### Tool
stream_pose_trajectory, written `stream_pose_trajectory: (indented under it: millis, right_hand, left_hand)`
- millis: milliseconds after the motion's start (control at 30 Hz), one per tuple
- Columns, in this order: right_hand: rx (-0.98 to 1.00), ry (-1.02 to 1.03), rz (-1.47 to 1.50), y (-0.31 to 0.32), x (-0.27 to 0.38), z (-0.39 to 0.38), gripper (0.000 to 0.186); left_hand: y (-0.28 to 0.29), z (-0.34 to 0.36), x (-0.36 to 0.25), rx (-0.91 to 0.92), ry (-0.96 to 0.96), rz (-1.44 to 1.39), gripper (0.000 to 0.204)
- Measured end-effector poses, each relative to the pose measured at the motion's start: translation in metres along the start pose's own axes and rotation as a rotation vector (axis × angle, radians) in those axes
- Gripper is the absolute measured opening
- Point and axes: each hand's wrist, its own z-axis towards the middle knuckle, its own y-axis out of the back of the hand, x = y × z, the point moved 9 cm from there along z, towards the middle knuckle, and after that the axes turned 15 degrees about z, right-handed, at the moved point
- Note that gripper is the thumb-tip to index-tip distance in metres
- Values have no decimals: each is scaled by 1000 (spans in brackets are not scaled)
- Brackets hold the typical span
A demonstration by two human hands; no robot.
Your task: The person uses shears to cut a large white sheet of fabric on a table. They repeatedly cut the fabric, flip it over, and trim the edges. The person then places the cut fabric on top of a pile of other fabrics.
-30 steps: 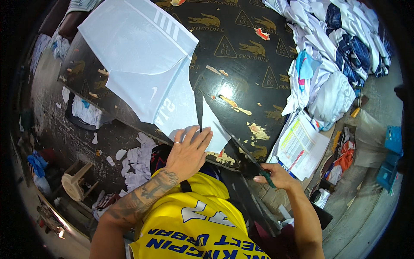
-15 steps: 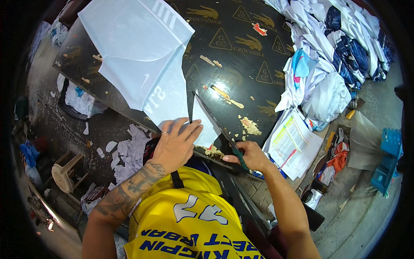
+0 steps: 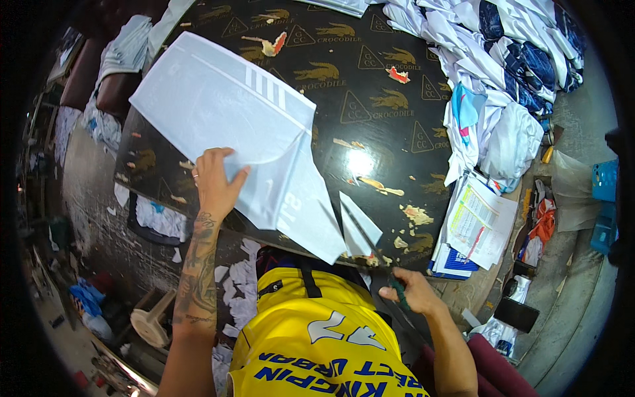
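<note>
A pale white garment panel (image 3: 254, 109) with white stripes lies folded on the dark table. My left hand (image 3: 218, 178) rests on its left edge, thumb and fingers spread apart. My right hand (image 3: 415, 291) grips dark scissors (image 3: 399, 289) by their green-wrapped handle, at the table's near edge. The blades point up and left, lying over a small white cut-off triangle (image 3: 357, 231). That scrap sits just right of the panel's lower tip, apart from it.
The dark patterned table (image 3: 377, 152) has several peeled patches. White and navy garments (image 3: 493, 73) are heaped at the far right. Papers (image 3: 477, 218) lie along the right edge. A beige stool (image 3: 152, 321) and white scraps (image 3: 241, 298) are on the floor at left.
My left hand has moved from the panel's lower tip up and left to its edge. The scissors have drawn back toward me. The view has shifted, and the scrap now lies apart from the panel.
</note>
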Motion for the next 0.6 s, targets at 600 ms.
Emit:
stream_pose_trajectory:
  millis: [600]
  right_hand:
    - [-113, -74, 172, -83, 77, 96, 64]
  left_hand:
    - [-30, -17, -117, 488, -459, -506, 16]
